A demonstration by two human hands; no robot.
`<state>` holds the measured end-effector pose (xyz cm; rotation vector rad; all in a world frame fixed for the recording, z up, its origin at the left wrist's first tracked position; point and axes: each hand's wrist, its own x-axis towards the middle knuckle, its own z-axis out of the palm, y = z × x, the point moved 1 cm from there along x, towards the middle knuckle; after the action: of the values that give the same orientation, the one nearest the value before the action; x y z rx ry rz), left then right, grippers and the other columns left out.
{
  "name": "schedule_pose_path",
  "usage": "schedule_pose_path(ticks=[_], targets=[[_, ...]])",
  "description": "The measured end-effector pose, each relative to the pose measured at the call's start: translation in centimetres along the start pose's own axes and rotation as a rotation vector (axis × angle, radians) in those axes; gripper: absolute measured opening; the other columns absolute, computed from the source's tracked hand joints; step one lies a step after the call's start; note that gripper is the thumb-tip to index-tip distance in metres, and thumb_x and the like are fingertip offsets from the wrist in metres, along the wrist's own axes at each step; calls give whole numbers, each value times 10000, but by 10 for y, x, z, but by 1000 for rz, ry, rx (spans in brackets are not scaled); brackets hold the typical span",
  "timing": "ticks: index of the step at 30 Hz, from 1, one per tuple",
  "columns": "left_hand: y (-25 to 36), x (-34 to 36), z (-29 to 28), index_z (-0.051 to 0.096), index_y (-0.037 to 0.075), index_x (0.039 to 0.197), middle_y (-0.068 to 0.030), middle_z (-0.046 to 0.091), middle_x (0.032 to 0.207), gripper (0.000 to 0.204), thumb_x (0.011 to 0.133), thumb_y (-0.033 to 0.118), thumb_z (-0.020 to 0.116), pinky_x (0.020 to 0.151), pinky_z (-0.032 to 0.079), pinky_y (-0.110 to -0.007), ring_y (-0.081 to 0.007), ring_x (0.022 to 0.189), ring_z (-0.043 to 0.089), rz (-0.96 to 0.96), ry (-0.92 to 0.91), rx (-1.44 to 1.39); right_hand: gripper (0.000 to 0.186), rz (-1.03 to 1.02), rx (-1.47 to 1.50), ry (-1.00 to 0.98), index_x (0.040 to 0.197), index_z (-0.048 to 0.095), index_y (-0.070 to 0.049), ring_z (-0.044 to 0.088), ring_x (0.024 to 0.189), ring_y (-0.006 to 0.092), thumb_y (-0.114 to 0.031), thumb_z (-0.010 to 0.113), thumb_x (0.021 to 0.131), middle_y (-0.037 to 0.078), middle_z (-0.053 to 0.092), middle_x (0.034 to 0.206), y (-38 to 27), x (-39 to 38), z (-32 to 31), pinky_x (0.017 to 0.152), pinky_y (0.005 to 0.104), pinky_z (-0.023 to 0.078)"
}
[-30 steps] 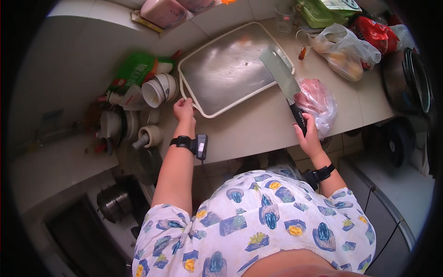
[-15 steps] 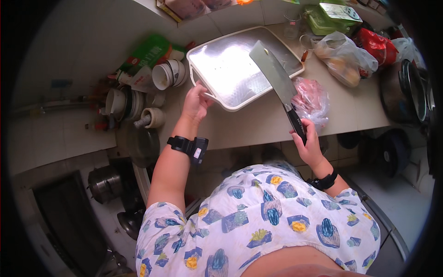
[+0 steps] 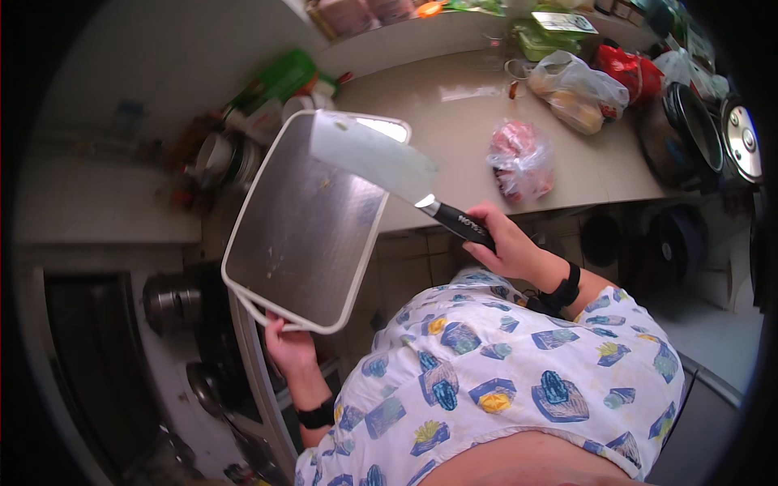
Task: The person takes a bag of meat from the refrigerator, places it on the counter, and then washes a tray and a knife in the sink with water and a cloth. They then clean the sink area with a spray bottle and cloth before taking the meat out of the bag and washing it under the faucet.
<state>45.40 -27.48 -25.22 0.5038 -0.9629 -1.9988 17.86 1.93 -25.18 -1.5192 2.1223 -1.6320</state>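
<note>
The left hand [image 3: 290, 350] is clamped on the near end of the board [image 3: 312, 243], grey, specked metal with an off-white rim, slanting at left past the near edge of the bench [image 3: 450, 125]; well apart, the right hand [image 3: 504, 243] grips the cleaver [image 3: 365, 158], wide-bladed, black-handled, in front of the board's far part

Bagged meat [image 3: 523, 166] lies on the counter [image 3: 438, 101], right of the board [image 3: 312, 235], left of the pot [image 3: 668, 146].
</note>
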Motion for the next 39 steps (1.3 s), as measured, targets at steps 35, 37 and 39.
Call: schedule_pose_path(ticks=[35,37,39], targets=[[117,-487,-82,301,-2,1297,-163,503,1187,599,766,80,566,882,519,-386,-272,1091,548,455,1166,-30,351,246,547,-926,1151,422,40,515,663,96,-208,543,934,57,528,854,-194,-89,242,612,244,449],[129,-473,-110,324,0,1286,-153,510,1168,570,778,81,570,854,533,-364,-256,1077,556,447,1089,-64,357,239,524,-915,1142,428,47,515,665,92,-221,542,936,56,526,857,-207,-76,269,605,247,451],[147,-454,-141,351,13,1268,-143,511,1168,527,789,71,564,878,518,-369,-248,1063,560,423,1056,-88,378,257,528,-875,1140,430,50,513,665,86,-246,546,935,56,524,851,-226,-68,297,592,244,451]])
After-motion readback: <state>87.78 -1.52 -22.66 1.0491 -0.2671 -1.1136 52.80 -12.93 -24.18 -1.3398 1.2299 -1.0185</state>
